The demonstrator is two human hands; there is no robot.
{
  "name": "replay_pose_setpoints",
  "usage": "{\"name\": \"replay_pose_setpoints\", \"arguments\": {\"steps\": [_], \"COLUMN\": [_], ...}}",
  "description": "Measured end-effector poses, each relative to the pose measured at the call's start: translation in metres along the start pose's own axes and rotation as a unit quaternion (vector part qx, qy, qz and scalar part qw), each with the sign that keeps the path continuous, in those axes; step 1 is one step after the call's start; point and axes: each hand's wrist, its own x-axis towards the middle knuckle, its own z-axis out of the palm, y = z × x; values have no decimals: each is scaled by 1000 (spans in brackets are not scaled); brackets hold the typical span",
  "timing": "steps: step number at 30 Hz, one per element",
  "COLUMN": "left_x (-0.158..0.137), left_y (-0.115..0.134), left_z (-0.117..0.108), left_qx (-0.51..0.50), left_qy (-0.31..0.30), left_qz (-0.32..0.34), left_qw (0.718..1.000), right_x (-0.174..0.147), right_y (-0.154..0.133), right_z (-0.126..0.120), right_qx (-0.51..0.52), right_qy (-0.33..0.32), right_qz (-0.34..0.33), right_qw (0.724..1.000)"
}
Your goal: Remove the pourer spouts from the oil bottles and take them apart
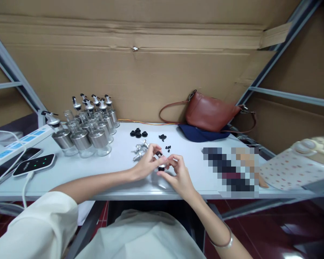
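Between my two hands, above the white table, is a silver-and-black bottle pourer [162, 167]. My left hand [148, 163] closes its fingers on the upper part, near the black flap. My right hand [176, 174] pinches the lower part by its black stopper. Just behind my left hand lie several silver pourer spouts [140, 149], partly covered by it. Farther back sit several round black stoppers [138, 133]. A cluster of small black flaps [162, 137] and several tiny black caps [168, 148] lie beyond my right hand.
Several glass bottles with steel sleeves [82, 140] stand at the left, some topped with pourers. Nearby are a power strip [24, 142] and a black charging device [35, 164]. A brown handbag [210, 111] rests on a navy cap [195, 133]. A dotted cloth [288, 169] lies at the right.
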Motion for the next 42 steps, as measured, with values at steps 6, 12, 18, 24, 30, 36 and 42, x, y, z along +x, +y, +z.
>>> {"name": "replay_pose_setpoints", "arguments": {"steps": [6, 12, 18, 24, 30, 36, 42], "left_x": [-12, -12, -11, -14, -15, -19, -17], "left_y": [-8, -7, -6, -9, -7, -4, -6], "left_z": [2, -2, -3, 0, 2, -1, -4], "left_qx": [-77, -84, -93, -106, -107, -34, 7], "left_qy": [-78, -47, -23, -7, -39, -100, -186], "left_qz": [-30, -39, -2, -4, -16, -67, -66], "left_qw": [994, 995, 995, 994, 993, 992, 980], "right_x": [-2, 0, 2, 2, 3, 3, 6], "right_y": [-3, -9, -7, -8, -11, -11, -7], "right_z": [0, -2, -2, -5, -7, -8, -6], "right_qx": [-24, -47, -21, -86, -96, -122, -141], "right_qy": [14, -24, 64, 66, 68, 69, -16], "right_qz": [-19, -26, -20, -35, -60, -94, -148], "right_qw": [999, 998, 998, 994, 991, 986, 979]}}
